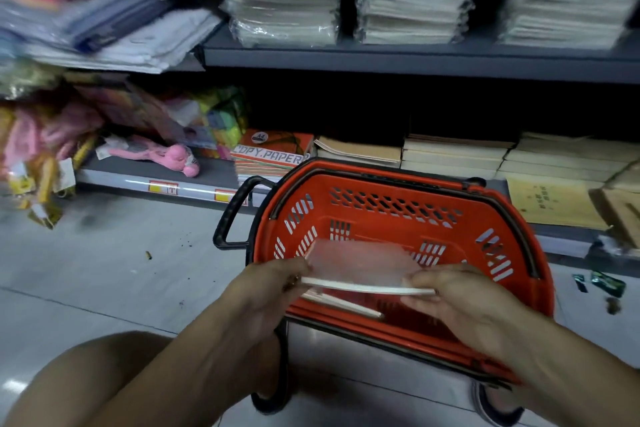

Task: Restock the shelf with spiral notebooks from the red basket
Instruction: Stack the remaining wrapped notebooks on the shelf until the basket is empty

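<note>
Red basket (398, 204) at 12 o'clock; left hand (277, 288) and right hand (460, 291) each pinch an end of a notebook (363, 267), held level over it. Two-ended grip likely steadies it for the lower shelf (561, 239).

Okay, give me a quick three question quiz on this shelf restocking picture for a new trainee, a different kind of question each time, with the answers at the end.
1. True or false: both hands hold the notebook above the red basket.
2. Multiple choice: what lies on the bottom shelf just left of the basket? A) a copy paper pack, B) a water bottle, C) a stapler.
3. Fill in: besides the held one, at least ____ more notebook shows inside the basket.

Key
1. True: the left hand and right hand each grip one end.
2. A, the copy paper pack.
3. One: the second notebook lies under the held one.
</note>
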Demonstrator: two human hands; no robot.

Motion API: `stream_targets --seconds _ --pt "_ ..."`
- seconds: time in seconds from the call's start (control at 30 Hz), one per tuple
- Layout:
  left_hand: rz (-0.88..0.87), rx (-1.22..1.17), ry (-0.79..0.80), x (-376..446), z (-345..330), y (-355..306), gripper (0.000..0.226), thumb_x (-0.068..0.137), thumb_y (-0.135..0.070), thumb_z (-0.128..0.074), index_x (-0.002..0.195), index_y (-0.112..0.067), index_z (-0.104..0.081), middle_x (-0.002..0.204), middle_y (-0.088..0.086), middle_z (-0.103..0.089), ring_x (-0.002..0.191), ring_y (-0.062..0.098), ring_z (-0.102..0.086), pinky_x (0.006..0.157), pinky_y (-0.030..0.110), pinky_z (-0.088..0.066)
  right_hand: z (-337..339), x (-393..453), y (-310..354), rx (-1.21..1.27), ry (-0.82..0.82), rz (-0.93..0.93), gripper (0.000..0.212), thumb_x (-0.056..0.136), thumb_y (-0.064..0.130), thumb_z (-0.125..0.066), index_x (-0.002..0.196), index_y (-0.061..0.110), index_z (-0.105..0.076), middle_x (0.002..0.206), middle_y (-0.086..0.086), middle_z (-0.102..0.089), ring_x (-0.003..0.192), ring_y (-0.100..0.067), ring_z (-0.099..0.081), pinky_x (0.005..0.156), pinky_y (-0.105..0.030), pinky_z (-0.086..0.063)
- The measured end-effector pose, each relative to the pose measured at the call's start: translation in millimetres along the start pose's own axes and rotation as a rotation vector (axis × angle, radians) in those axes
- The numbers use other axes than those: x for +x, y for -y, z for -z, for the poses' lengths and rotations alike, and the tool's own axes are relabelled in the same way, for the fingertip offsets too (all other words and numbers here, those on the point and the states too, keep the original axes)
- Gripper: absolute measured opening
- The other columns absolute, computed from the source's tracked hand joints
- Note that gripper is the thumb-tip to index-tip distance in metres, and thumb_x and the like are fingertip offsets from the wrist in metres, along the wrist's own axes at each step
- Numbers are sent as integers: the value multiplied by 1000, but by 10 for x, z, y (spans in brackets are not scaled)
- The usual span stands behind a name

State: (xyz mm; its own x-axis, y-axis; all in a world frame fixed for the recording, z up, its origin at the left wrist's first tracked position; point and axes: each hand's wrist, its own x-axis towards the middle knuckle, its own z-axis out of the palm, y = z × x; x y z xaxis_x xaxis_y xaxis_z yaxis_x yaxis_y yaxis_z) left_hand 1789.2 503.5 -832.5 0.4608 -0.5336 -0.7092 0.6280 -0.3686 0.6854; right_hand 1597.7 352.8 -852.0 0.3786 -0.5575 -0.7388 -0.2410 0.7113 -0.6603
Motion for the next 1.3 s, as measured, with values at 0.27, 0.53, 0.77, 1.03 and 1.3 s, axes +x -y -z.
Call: stream_targets --seconds 0.27,0.53,0.77,1.03,1.3 --pt "-310 3 403 -575 78 -443 45 97 4 -41 132 -13 -64 128 12 -69 120 30 -65 99 42 -54 -45 -677 410 42 348 284 47 97 -6 -51 130 26 -57 109 -15 -77 96 -36 -75 69 -36 -64" --pt "-517 -91 367 -569 155 -699 57 88 -1 -55 138 -27 -57 135 -2 -66 119 27 -66 81 41 -61 -378 -665 781 82 392 544 59 97 -5 -47 148 25 -47 118 -14 -74 103 -37 -73 72 -40 -64" --pt "-634 -208 198 -335 239 -994 57 68 -2 -66 122 -20 -72 126 3 -71 103 27 -73 63 35 -62 -724 -435 1073 95 394 632 81 64 18 -73 141 30 -53 114 -13 -76 100 -38 -74 69 -41 -63" --pt "-793 -179 257 138 193 -2045 67 65 -13 -73 130 -24 -63 124 2 -72 108 19 -72 76 26 -61 -1339 92 1968 33 406 754 55 101 1 -49 144 37 -45 108 -7 -78 90 -34 -77 88 -45 -60" --pt "-888 -183 118 805 60 -3023 41 103 0 -43 141 -10 -51 118 3 -73 94 7 -74 70 17 -57 -1801 631 2712 129 401 671 55 102 9 -55 153 14 -37 129 -13 -68 88 -36 -77 87 -39 -61"
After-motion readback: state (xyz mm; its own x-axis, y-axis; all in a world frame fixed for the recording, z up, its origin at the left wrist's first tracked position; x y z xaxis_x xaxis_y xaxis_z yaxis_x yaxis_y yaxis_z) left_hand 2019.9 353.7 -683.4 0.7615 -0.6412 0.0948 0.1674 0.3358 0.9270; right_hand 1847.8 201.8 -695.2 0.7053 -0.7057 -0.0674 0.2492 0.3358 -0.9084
